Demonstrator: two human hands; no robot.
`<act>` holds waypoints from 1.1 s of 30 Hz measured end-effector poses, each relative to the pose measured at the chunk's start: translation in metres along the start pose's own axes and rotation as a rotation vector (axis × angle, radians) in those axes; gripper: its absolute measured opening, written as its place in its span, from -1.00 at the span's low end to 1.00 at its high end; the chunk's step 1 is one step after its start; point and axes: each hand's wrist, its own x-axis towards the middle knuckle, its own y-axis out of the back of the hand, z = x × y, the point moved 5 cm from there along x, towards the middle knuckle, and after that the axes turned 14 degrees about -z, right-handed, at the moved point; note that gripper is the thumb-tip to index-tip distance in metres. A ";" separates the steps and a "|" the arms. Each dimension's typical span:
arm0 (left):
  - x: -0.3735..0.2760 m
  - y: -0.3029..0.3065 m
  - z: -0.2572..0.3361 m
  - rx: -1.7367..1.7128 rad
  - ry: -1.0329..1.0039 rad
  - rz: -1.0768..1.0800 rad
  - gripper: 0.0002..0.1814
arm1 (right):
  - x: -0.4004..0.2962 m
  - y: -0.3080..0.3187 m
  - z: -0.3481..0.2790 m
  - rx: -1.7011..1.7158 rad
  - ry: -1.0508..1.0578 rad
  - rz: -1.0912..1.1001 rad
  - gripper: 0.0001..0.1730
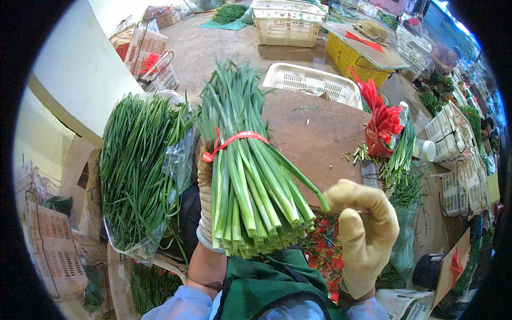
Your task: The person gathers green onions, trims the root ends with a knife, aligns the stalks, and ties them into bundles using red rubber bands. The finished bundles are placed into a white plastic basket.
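A thick bundle of garlic chives (252, 180) is tied with a red printed band (240, 138), its pale cut ends towards me. My left hand (206, 188), in a dirty knit work glove, supports it from the left side and below; most of its fingers are hidden. One stalk (304, 180) splays out from the bundle to the right. At that stalk's tip is my right hand (366, 232), in a cream glove, with fingers curled and thumb apart; I see no firm grip. A brown work board (316, 132) lies beyond the bundle.
Loose chives (140, 172) in clear plastic stand at left. On the board's right are a red basket (376, 140) of red ties, a metal blade (369, 174), cut stalk ends and a smaller bunch (402, 152). White crates (314, 82) stand beyond; people work far right.
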 end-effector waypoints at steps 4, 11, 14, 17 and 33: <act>-0.005 0.022 -0.006 -0.054 0.035 0.034 -0.38 | 0.008 -0.006 0.004 -0.024 0.059 -0.078 -0.50; -0.014 0.017 0.011 0.204 -0.056 0.084 -0.33 | 0.000 -0.013 0.009 -0.240 0.015 -0.106 -0.63; -0.018 0.011 0.012 0.285 -0.061 0.101 -0.28 | -0.004 -0.012 0.011 -0.270 -0.008 -0.053 -0.72; -0.020 0.028 0.023 0.261 -0.079 0.104 -0.29 | 0.001 -0.012 0.007 -0.318 -0.031 -0.063 -0.79; 0.001 0.017 0.018 0.273 -0.123 0.082 -0.46 | -0.185 0.208 0.039 -0.445 -0.916 0.334 -0.83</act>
